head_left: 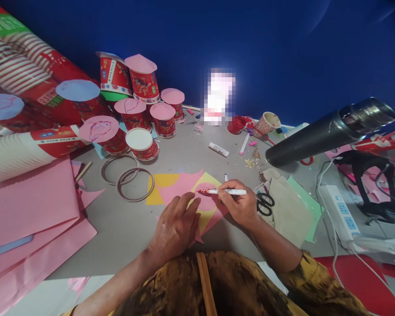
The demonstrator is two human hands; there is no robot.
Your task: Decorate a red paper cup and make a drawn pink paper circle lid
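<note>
My left hand lies flat with fingers stretched out, pressing down pink paper that rests on a yellow sheet. My right hand is closed around a white marker with a red tip. The marker points left and its tip touches the pink paper. A second marker lies just beyond my right hand.
Red paper cups topped with pink discs crowd the back left. Wire rings, pink sheets, scissors, a glue stick, a black heat gun on a stand and a power strip surround the work spot.
</note>
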